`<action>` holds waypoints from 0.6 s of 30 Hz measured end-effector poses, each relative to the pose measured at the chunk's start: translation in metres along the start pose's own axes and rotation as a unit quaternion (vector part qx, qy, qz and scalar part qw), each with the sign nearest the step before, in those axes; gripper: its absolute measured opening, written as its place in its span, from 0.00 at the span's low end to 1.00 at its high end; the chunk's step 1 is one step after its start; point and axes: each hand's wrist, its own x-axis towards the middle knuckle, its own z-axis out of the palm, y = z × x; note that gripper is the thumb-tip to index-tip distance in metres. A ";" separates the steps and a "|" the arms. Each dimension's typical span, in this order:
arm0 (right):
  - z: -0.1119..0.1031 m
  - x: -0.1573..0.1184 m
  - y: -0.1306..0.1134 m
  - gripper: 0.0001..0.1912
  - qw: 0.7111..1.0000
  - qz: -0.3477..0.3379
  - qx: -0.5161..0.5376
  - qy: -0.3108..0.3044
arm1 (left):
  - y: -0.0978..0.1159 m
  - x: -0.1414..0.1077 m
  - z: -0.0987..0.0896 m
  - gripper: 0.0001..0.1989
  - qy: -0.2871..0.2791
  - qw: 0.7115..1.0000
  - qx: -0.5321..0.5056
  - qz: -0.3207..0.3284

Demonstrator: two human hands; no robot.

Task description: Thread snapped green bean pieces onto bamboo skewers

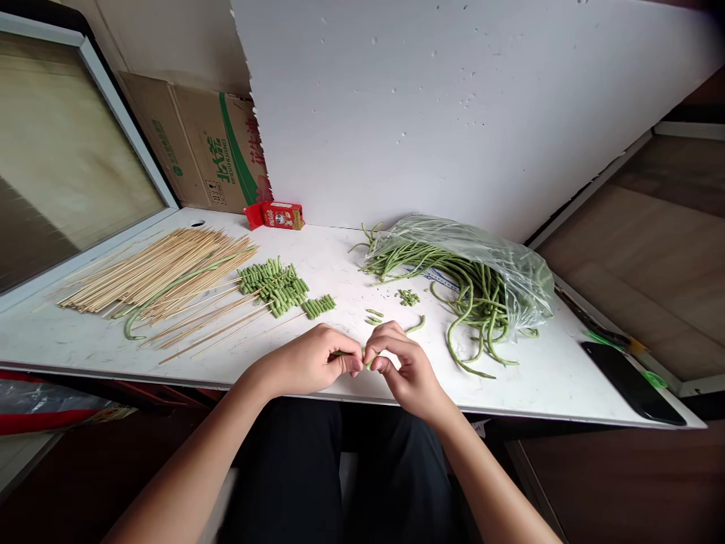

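Near the front edge of the white table, my left hand (pixel 314 359) and my right hand (pixel 405 370) meet, both pinching a green long bean (pixel 370 364) between thumb and fingers. My fingers cover most of that bean. Just beyond them lie a few short bean pieces (pixel 374 316), a curved bean piece (pixel 416 325) and a small heap of bean ends (pixel 408 298). Left of my hands are skewers threaded with cut bean pieces (pixel 277 287), their sticks pointing left. To the right, long beans (pixel 470 295) spill out of a clear plastic bag (pixel 526 279).
A wide pile of bare bamboo skewers (pixel 152 268) lies at the left, one long bean across it. Behind stand a red box (pixel 283 215) and a cardboard carton (pixel 192 143) against the wall. A black phone (pixel 631 381) rests near the table's right edge.
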 end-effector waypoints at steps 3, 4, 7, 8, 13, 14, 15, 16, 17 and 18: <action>-0.007 0.000 0.008 0.17 0.996 0.027 0.089 -0.011 | -0.001 -0.003 -0.006 0.10 -0.017 1.000 0.012 -0.019; -0.011 0.001 0.012 0.18 0.992 0.036 0.117 -0.006 | -0.002 -0.004 -0.010 0.10 -0.019 0.999 0.017 -0.024; -0.028 0.001 0.029 0.15 0.987 0.072 0.137 0.040 | -0.006 -0.009 -0.025 0.10 0.015 0.999 0.007 -0.034; -0.033 0.000 0.036 0.14 0.985 0.097 0.120 0.071 | -0.007 -0.011 -0.029 0.09 0.032 0.999 -0.006 -0.039; -0.047 -0.003 0.067 0.18 0.963 0.197 0.006 0.184 | -0.010 -0.009 -0.031 0.08 0.045 0.997 -0.034 -0.053; -0.047 -0.004 0.071 0.19 0.963 0.198 -0.020 0.182 | -0.010 -0.007 -0.029 0.09 0.040 0.997 -0.032 -0.053; -0.045 -0.004 0.073 0.20 0.964 0.196 -0.046 0.174 | -0.010 -0.006 -0.028 0.09 0.037 0.997 -0.030 -0.052; -0.043 -0.005 0.074 0.21 0.965 0.192 -0.072 0.164 | -0.010 -0.004 -0.026 0.09 0.034 0.998 -0.030 -0.053; -0.039 -0.006 0.074 0.21 0.966 0.185 -0.098 0.154 | -0.010 -0.003 -0.025 0.09 0.032 0.998 -0.031 -0.053; -0.035 -0.006 0.074 0.19 0.966 0.174 -0.123 0.148 | -0.010 -0.003 -0.025 0.09 0.032 0.998 -0.034 -0.053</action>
